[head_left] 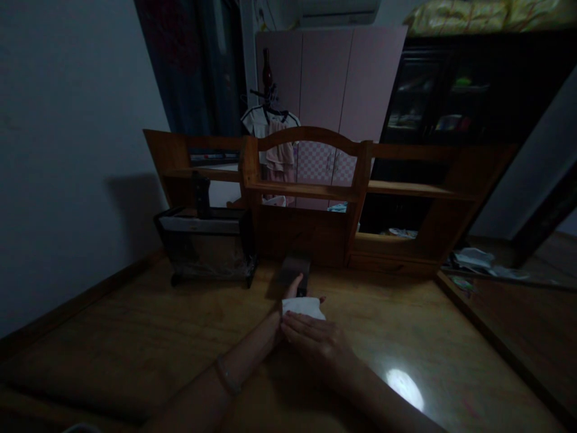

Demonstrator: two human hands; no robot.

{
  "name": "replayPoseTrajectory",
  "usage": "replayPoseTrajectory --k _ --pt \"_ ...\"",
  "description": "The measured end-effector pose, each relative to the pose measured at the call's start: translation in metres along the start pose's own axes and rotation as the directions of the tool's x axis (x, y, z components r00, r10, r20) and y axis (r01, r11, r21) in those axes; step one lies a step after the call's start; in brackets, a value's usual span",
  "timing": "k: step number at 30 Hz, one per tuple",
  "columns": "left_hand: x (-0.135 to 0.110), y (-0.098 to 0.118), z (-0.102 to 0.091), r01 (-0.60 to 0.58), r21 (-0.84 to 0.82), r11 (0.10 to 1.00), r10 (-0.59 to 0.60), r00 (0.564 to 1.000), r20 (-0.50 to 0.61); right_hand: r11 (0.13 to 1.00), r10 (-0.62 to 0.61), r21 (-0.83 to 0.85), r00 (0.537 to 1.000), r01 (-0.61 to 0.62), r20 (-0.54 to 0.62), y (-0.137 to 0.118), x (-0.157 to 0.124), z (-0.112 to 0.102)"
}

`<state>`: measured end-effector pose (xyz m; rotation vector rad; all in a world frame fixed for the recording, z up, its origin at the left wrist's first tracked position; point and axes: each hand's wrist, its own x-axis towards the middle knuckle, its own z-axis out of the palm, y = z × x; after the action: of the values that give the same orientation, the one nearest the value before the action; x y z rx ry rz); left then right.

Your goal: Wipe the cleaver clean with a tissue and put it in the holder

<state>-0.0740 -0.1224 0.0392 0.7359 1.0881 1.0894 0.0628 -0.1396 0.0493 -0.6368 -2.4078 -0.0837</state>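
A broad, dark, rectangular cleaver (294,268) points away from me, low over the wooden desk. My left hand (295,287) is closed round its black handle, with the thumb stretched along toward the blade. A folded white cloth (304,307), perhaps a paper tissue, covers the rear of the handle and part of my left hand. Pressing that cloth from above is my right hand (318,337), its fingers held together over the near edge. The cloth hides most of the left fingers. To the left stands a knife block (205,249) with one black-handled knife (201,195) upright in it.
A wooden shelf unit (311,191) spans the back of the wooden desk (387,325). A wall (76,150) borders the left side. Papers (473,258) lie beyond the right edge. Behind are hanging clothes (277,132) and a pink wardrobe (324,84). The room is dim.
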Motion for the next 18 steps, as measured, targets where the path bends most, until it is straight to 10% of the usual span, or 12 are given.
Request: replayPoseTrajectory --k 7,13,18 --pt "0.001 -0.013 0.002 -0.076 0.063 0.995 0.079 0.996 -0.048 0.999 -0.044 -0.029 0.999 0.043 -0.013 -0.001 0.004 -0.003" --pt "0.013 0.004 0.009 0.058 -0.080 0.995 -0.034 0.962 0.270 1.000 -0.020 0.009 0.999 0.020 -0.039 0.003 0.000 -0.001" --pt "0.030 0.017 0.017 0.114 -0.159 0.981 -0.059 0.946 0.318 0.991 0.107 0.096 0.990 -0.098 -0.094 0.003 0.011 -0.022"
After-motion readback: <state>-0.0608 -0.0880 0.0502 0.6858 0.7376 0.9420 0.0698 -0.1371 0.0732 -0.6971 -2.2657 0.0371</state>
